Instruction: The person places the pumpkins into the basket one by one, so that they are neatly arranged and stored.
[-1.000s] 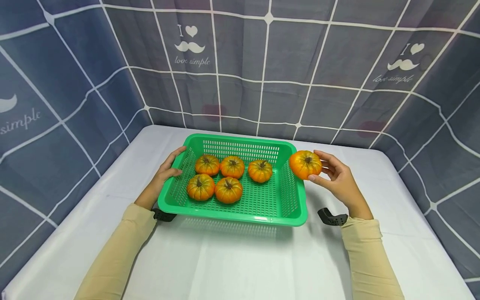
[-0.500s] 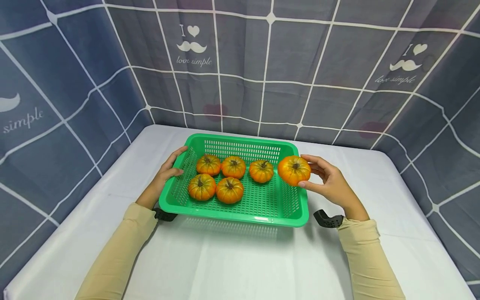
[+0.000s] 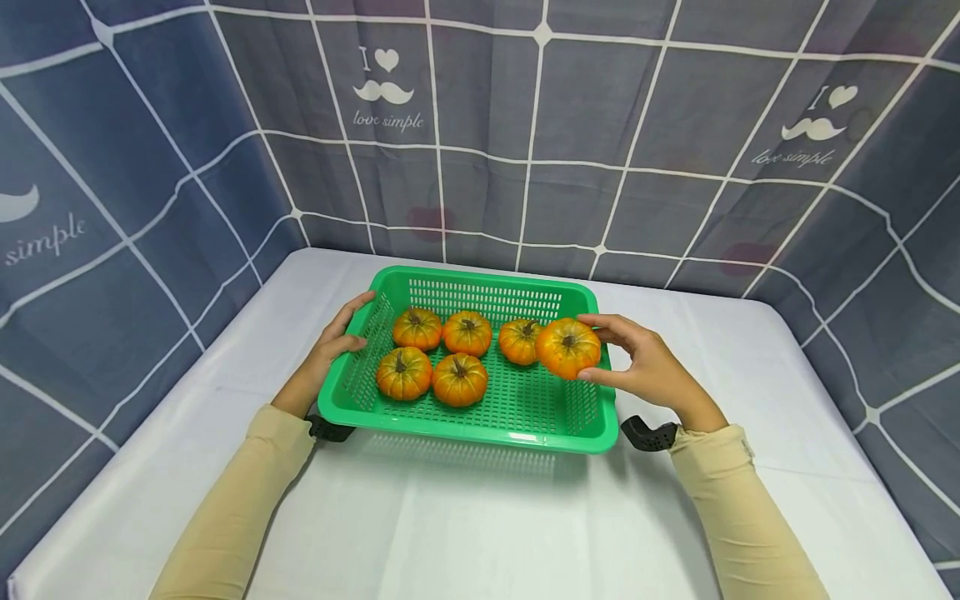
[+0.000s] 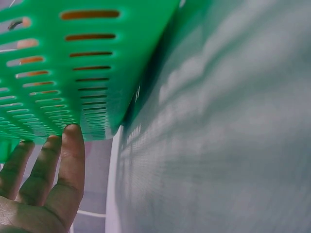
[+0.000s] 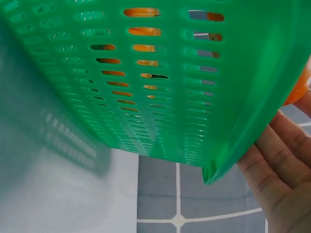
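A green plastic basket (image 3: 465, 431) with slotted walls sits at the middle of the table in the head view. My left hand (image 3: 322, 358) holds its left end, thumb over the rim and fingers (image 4: 71, 170) against the outer wall in the left wrist view. Over the basket's right part, my right hand (image 3: 645, 362) grips an orange pumpkin (image 3: 568, 350) between thumb and fingers. That pumpkin overlaps the edge of another pumpkin (image 3: 519, 342) from above; whether they touch I cannot tell. Several more small pumpkins (image 3: 460, 381) lie in the basket's left half.
A white cloth (image 3: 450, 533) covers the table. Dark checked curtains (image 3: 480, 200) stand close behind it and on both sides. A black wrist mount (image 3: 648, 433) sticks out from the right sleeve near the basket's right end.
My right hand has carried the pumpkin leftward, from beyond the basket's right rim to inside its outline. The left hand keeps its hold, and the basket has stayed nearly still.
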The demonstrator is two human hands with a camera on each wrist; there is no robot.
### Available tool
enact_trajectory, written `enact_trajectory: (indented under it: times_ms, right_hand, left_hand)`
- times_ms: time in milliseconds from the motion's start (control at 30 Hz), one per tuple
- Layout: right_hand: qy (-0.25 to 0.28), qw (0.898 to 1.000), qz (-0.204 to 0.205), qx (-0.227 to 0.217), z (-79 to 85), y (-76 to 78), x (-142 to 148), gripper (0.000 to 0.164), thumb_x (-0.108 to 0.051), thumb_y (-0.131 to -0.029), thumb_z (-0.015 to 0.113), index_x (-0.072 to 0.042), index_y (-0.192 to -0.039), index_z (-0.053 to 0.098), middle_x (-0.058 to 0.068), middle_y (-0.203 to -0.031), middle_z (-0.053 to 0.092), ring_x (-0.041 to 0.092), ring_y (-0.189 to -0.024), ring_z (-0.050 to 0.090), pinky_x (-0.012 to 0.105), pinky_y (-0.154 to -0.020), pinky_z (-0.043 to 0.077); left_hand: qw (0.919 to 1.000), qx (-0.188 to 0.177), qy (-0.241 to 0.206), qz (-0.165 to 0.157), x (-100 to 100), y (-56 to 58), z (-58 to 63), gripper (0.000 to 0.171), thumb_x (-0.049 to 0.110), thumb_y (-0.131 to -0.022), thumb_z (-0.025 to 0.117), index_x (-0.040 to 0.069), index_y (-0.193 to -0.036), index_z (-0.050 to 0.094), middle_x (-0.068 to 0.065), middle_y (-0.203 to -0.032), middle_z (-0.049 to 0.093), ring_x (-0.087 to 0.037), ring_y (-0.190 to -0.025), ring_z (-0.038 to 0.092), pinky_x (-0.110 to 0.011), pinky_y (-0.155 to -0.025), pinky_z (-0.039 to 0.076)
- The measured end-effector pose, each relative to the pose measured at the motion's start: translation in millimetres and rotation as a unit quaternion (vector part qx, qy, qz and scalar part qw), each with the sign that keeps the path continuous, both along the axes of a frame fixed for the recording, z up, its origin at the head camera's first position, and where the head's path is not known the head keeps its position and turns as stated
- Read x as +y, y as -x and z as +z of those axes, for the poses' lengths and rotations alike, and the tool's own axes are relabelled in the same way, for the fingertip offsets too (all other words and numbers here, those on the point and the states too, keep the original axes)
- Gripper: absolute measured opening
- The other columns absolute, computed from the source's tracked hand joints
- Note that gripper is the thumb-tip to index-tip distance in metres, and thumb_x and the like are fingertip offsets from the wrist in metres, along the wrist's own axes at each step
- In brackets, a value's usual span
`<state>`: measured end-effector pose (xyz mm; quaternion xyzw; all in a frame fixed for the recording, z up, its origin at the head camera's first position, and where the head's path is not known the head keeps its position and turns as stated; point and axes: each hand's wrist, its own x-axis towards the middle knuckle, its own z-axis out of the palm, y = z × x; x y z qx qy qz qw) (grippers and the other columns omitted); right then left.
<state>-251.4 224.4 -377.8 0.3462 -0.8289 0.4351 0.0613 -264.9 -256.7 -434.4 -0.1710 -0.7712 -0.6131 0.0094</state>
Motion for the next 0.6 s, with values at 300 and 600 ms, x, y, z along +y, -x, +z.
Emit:
enact_trajectory:
  times_ms: [300,600]
  right_hand:
    - [-0.053,0.998,0.020,0.010,5.7,5.5,-7.6,0.069,-0.006,-0.083,0.093,-0.003,-0.146,0.065,0.010,-0.138,0.071,0.027,-0.121,0.070,0.035,-0.111,0.049]
    - [-0.109,0.993,0.036,-0.014,14.4,12.0,-16.9,0.068,-0.013,-0.084,0.094,-0.001,-0.145,0.065,0.013,-0.140,0.070,0.033,-0.123,0.068,0.058,-0.106,0.051]
  left_hand:
    - [0.9994,-0.025,-0.020,-0.011,0.1,-1.9,0.8,0.079,0.005,-0.098,0.043,0.006,-0.173,0.021,-0.011,-0.181,0.010,-0.039,-0.163,0.014,-0.041,-0.115,0.031]
    - [0.9999,-0.010,-0.005,-0.003,0.2,-0.1,0.3,0.079,0.008,-0.097,0.045,0.005,-0.172,0.023,-0.012,-0.181,0.010,-0.037,-0.165,0.005,-0.069,-0.118,0.020]
